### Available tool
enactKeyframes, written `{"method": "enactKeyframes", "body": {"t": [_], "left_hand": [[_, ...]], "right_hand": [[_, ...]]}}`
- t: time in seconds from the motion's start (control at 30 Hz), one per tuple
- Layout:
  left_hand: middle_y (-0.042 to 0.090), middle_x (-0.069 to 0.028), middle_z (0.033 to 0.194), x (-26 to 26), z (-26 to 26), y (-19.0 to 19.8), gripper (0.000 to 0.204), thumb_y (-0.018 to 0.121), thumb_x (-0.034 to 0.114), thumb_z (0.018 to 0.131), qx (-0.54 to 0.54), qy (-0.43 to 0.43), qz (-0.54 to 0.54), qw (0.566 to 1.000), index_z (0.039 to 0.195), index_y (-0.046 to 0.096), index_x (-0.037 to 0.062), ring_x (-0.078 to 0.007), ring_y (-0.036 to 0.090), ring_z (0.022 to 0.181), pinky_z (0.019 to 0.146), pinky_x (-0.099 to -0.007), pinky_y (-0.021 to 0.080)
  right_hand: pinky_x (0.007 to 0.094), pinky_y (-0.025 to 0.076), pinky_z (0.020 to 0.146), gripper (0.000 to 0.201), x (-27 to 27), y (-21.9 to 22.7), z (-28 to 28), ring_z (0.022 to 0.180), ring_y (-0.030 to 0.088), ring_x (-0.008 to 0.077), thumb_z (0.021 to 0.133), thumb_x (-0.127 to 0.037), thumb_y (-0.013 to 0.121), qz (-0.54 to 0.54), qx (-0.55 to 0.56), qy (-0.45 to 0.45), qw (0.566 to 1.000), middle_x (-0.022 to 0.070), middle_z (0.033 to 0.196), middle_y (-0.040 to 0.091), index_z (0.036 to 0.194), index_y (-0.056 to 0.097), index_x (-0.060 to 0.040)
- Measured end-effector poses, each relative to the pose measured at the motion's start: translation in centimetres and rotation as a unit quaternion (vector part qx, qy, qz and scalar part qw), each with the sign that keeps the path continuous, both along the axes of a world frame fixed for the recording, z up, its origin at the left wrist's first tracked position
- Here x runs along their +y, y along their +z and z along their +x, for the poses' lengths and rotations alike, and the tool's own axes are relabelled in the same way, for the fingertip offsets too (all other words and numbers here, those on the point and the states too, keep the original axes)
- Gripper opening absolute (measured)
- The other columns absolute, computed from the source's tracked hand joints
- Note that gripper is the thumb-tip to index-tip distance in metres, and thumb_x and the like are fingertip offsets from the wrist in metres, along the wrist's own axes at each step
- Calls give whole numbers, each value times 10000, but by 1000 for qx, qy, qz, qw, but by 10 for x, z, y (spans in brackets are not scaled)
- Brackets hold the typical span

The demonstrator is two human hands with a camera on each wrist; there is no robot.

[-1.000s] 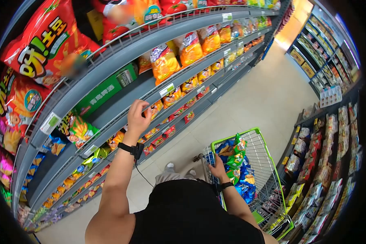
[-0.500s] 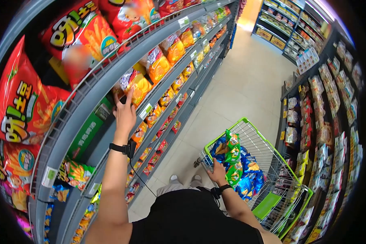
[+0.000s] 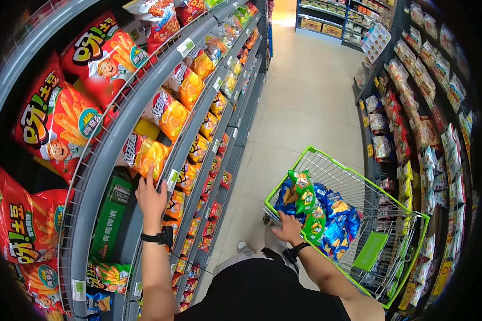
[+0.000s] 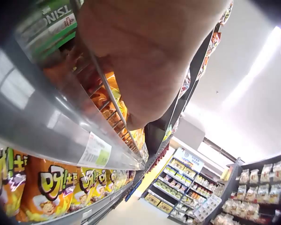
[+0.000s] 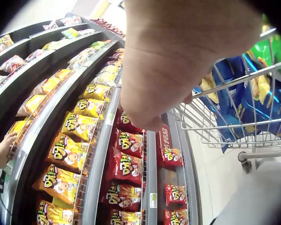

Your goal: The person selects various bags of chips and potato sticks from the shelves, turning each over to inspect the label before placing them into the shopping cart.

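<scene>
Your left hand (image 3: 151, 202) has reached up to the orange chip bag (image 3: 147, 155), fingers spread, touching, not gripping; it's at the shelf front, handy. Your right hand (image 3: 289, 229) rests on the cart (image 3: 359, 177), perhaps steadying it, finger curl unclear.

Snack bag (image 3: 147, 154): glossy, crinkled plastic. Shelf (image 3: 112, 140): smooth, painted-looking metal; metal wire guard (image 3: 112, 109) along front edge. Trolley (image 3: 377, 202): shiny metal wire, smooth plastic rim. Carton (image 3: 107, 224): smooth paper board. Top (image 3: 251, 291): matt cloth.
</scene>
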State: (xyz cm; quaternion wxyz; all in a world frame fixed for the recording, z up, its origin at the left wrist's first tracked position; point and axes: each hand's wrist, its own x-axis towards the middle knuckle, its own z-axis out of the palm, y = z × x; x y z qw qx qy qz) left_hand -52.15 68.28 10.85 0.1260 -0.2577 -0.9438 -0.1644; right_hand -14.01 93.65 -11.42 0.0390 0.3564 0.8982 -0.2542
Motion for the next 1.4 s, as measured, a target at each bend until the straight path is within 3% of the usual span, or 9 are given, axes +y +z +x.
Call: {"method": "enactKeyframes", "body": {"t": [0.1,0.13,0.5,0.63,0.77,1.1,1.2,1.3,1.4], "left_hand": [[549,-242,1275,0,6,-3,654,651,345,901,32,19,-13,999,1502,437,200,-431,550,1162,1010,-506,402],[550,-246,1274,2,11,-2,646,657,340,899,39,36,-25,998,1492,448,190,-432,547,1162,1009,-505,405],[472,-305,1398,23,24,6,648,609,145,910,-22,53,-3,998,1516,384,179,-497,466,1278,1052,-539,402],[379,-372,1445,37,37,8,749,684,166,831,55,122,-73,988,1514,376,165,-543,460,1265,1036,-537,424],[382,-337,1451,50,44,19,710,707,170,831,147,122,-65,979,1464,412,39,-517,430,1310,1080,-535,386],[520,-212,1280,120,26,41,418,696,80,847,161,-6,41,986,1226,548,-13,-403,500,1223,1056,-470,390],[509,-199,1297,146,-4,41,511,733,100,844,146,20,152,977,1283,503,-24,-376,523,1206,1042,-446,416],[461,-204,1347,179,-31,35,633,765,131,845,166,24,264,950,1360,429,-20,-360,510,1232,1019,-423,442],[432,-247,1334,203,-60,16,698,767,231,849,182,83,298,934,1360,393,-61,-383,446,1258,1055,-466,389]], "right_hand": [[555,432,959,911,13,-11,-4,1232,505,368,689,-521,763,22,19,24,999,142,1245,601,1466,435,-176],[577,400,996,975,21,-15,-5,1309,426,389,686,-561,760,-17,9,38,999,194,1317,535,1498,388,-171],[597,332,1075,1247,96,-38,-40,1354,293,460,673,-579,805,-89,1,179,980,267,1421,344,1547,150,24],[579,242,1137,1296,121,-47,-53,1391,243,484,670,-597,794,-145,8,191,971,301,1468,307,1558,92,34],[598,273,1125,1331,143,-44,-73,1402,260,486,657,-609,807,-158,-20,187,969,304,1500,288,1549,80,60],[578,300,1120,1346,193,-27,-113,1403,268,472,618,-563,841,-128,3,164,978,291,1493,299,1537,90,72],[571,270,1140,1319,207,-10,-130,1386,294,476,647,-539,840,-130,-19,162,978,304,1475,320,1535,82,75],[562,268,1148,1337,219,-21,-137,1383,289,479,639,-534,850,-113,-25,157,981,309,1480,299,1538,65,70],[543,260,1161,1344,238,-47,-144,1390,280,482,642,-548,846,-101,-14,178,979,321,1496,277,1543,59,65]]}}
